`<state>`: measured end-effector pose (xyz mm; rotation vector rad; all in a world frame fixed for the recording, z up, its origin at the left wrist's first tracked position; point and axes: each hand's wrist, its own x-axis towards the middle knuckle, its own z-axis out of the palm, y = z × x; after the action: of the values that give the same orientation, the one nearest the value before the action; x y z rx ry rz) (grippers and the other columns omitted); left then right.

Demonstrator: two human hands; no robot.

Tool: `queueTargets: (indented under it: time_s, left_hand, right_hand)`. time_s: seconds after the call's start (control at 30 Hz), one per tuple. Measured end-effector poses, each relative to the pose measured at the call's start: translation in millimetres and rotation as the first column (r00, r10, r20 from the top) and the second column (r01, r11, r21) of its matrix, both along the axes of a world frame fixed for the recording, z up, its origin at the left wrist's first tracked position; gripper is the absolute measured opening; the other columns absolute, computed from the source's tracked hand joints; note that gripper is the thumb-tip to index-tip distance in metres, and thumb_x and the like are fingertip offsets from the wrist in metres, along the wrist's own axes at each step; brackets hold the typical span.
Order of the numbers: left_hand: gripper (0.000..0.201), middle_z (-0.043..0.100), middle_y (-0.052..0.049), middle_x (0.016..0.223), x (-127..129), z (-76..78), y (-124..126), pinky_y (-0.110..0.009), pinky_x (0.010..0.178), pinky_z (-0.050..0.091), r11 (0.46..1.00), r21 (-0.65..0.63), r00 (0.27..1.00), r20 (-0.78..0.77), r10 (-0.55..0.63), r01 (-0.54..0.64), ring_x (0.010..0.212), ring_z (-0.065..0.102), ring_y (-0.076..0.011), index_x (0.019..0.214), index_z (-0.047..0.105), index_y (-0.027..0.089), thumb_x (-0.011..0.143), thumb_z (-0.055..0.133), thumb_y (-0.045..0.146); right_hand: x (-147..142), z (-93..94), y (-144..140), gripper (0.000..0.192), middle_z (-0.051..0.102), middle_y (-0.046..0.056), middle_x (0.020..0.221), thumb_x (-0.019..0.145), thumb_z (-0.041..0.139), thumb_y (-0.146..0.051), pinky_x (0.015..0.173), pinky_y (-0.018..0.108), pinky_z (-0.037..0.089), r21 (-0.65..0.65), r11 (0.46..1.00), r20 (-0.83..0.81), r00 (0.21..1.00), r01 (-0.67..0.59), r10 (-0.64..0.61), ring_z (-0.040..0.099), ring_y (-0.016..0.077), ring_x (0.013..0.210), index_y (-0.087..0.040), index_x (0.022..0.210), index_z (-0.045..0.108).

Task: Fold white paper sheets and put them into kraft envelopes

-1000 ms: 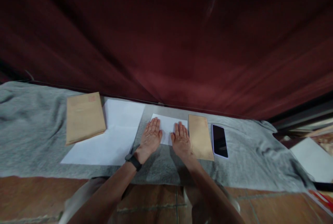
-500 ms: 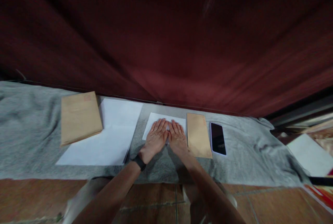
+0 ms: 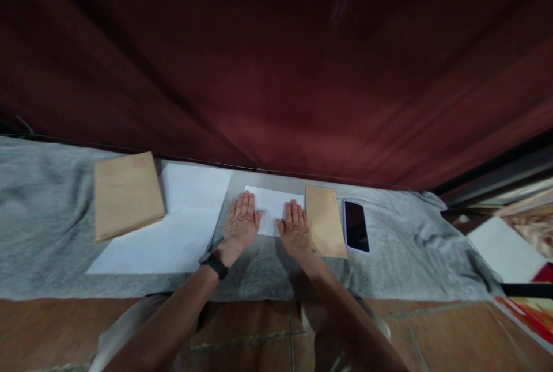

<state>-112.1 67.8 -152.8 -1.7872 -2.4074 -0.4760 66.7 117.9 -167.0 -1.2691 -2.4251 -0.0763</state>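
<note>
Reddish-brown tiles [image 3: 248,326] with pale joints form the floor at the near side. Beyond them stands a desk [image 3: 410,245] draped in soft, rumpled grey cloth. A dark wristband [image 3: 217,266] encircles the left wrist. The left hand [image 3: 241,223] lies palm down and flat, its fingers extended close together toward the far side, its thumb held out to the right. The right hand [image 3: 296,232] lies flat likewise, with its thumb turned toward the left hand; neither pinches anything. The two rest, apart, over the left and right ends of a smooth white paper [image 3: 270,206], a small rectangle at the middle of the desk. Its long axis runs left to right, with the right end slightly nearer; its far edge lies exposed beyond the fingertips. Just right of the paper is a brown envelope [image 3: 326,223], long axis near to far, far end leaning left, with faint red print at the far right corner. Right of this, a phone [image 3: 356,226] lies parallel, its glossy dark screen upward within a lavender rim. At left, larger white sheets [image 3: 173,239], creased crosswise, lie partly beneath a stack of brown envelopes [image 3: 127,196] bearing a red mark. A dark red curtain [image 3: 276,84], softly folded, closes the far side.
</note>
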Motion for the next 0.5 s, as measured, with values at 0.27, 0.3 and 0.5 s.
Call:
queueTargets:
  time_s: [0.27, 0.3, 0.5]
  left_hand:
    - [0.059, 0.058, -0.025, 0.147, -15, 23.7, -11, -0.05, 0.111, 0.047, 0.998, -0.039, 0.998, -0.004, 0.056, -0.056, 0.134, 0.058, -0.036, 0.145, 0.053, 0.0, 0.102, 0.033, 0.035]
    - [0.058, 0.062, -0.024, 0.143, -17, 26.1, -11, -0.049, 0.11, 0.048, 0.998, -0.024, 0.998, 0.01, 0.059, -0.059, 0.13, 0.061, -0.0349, 0.143, 0.055, 0.001, 0.102, 0.034, 0.036]
    - [0.055, 0.073, -0.016, 0.117, -30, 42.3, -10, -0.039, 0.101, 0.053, 0.994, -0.074, 0.969, 0.229, 0.091, -0.076, 0.11, 0.068, -0.0284, 0.143, 0.056, 0.01, 0.101, 0.044, 0.043]
  right_hand:
    - [0, 9.4, -11, 0.06, 0.038, 0.024, 0.162, 0.108, 0.041, -0.034, 0.122, 0.054, 0.033, -0.009, 1.0, -0.033, 0.999, -0.004, 0.004, 0.037, 0.0335, 0.152, -0.003, 0.159, 0.035]
    - [-1, 11.4, -12, 0.059, 0.038, 0.023, 0.163, 0.107, 0.042, -0.034, 0.123, 0.053, 0.032, -0.033, 0.999, -0.017, 0.999, -0.028, 0.027, 0.036, 0.0329, 0.153, -0.004, 0.158, 0.037]
    - [-12, 19.6, -23, 0.061, 0.035, 0.019, 0.166, 0.105, 0.047, -0.041, 0.126, 0.051, 0.029, -0.129, 0.977, 0.038, 0.983, -0.171, 0.178, 0.033, 0.0322, 0.154, -0.008, 0.157, 0.042]
